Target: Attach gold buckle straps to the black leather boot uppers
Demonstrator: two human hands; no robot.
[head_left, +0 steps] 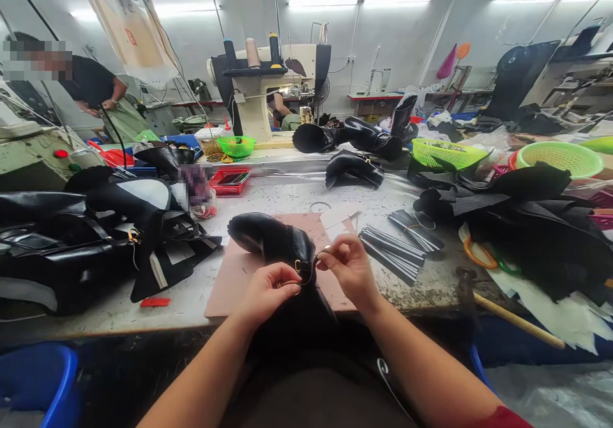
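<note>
Left hand and right hand: fingers pinched together, apparently on a thin strap, beside black boot's gold buckle. Boot lies across pink board on worktop; sewing machine stands behind.

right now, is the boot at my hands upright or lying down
Lying down: the black boot stretches across the pink board toward you.

Your white bench carries a pink board beneath your buckled boot, plus striped strips and a red tray.
</note>
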